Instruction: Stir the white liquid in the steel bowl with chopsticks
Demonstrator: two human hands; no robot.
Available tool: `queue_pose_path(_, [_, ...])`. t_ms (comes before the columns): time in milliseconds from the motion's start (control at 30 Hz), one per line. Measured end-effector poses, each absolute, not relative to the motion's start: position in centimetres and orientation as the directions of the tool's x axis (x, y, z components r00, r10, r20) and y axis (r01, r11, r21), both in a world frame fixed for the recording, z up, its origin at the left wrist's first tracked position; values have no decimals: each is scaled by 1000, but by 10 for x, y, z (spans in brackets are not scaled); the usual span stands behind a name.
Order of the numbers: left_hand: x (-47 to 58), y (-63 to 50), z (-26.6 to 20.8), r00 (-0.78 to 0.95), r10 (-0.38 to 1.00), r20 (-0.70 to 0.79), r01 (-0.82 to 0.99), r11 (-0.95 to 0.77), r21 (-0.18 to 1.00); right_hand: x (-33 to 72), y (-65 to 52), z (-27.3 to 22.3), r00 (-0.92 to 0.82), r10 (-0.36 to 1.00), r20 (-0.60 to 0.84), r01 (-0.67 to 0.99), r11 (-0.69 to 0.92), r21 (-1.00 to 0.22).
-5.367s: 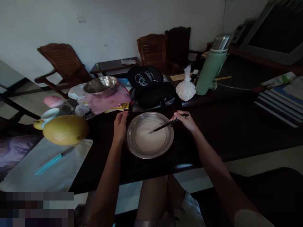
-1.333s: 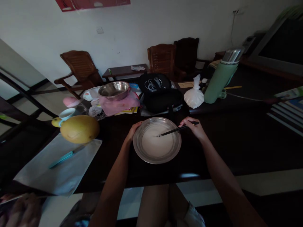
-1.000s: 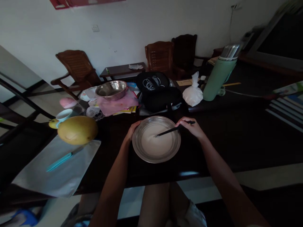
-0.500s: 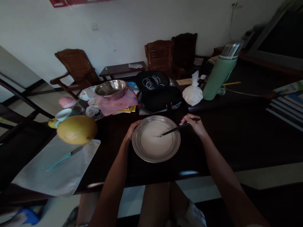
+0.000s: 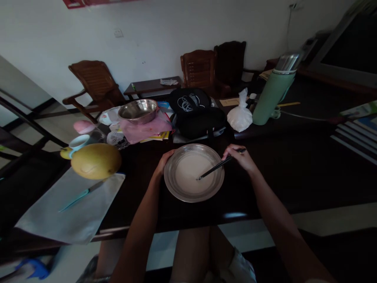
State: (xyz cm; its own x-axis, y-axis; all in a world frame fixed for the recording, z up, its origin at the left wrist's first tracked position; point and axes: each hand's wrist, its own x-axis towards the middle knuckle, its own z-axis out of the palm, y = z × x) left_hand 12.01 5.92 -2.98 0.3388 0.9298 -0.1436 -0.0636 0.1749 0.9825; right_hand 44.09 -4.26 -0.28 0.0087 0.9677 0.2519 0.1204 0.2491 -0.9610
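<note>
From my seat at the far end of the feed, I have the metal bowl (image 5: 170,186) directly in front of me on the dark table (image 5: 294,169), close to its near edge, holding a pale, milky liquid (image 5: 188,171). My right hand (image 5: 237,156) is closed around black chopsticks (image 5: 218,166), fingers pinched near their upper part; they slant down across the right rim, and their tips meet the liquid right of its middle. My left hand (image 5: 165,162) lies against the left side of the bowl, fingers curved along the rim; some of them are hidden, so I can't tell how firmly it grips. Beyond the bowl I see a black case (image 5: 197,125), and to its right a knotted clear bag of white powder (image 5: 239,119) just beside a green flask (image 5: 272,96) with a silver cap. Behind my left hand, a second basin (image 5: 143,117) sits on a pink bag (image 5: 144,131). Further left, a big yellow fruit (image 5: 96,162) rests at the back of a pale mat (image 5: 73,224), with a blue-handled knife (image 5: 84,193) lying on the mat in front of it and a light cup (image 5: 79,142) just behind. Books (image 5: 357,137) are stacked well off to the right.
</note>
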Motion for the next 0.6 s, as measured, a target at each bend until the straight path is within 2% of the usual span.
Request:
queue_pose_path(67, [121,60,-31,334,927,-168,-76,205,976,437,-43,-1,-92,960,265,169,278,-946])
queue_pose_path(133, [121,60,-33,332,924,-190,-95,233,968,436,-42,1,-89,956,281,201,293,-935])
queue_pose_path(300, [120,61,-39,311,933,-181,-125,228,966,442,-43,-1,129,955,268,138,251,-958])
queue_pose_path(400, [119,62,-39,331,928,-169,-122,219,968,439,-43,-2,18,970,242,98,239,-966])
queue_pose_path(500, [119,62,-38,336,927,-166,-112,215,970,434,-43,0,-100,960,261,152,274,-950])
queue_pose_path(600, [119,63,-39,335,926,-176,-107,223,969,437,-42,0,1,956,295,191,289,-938])
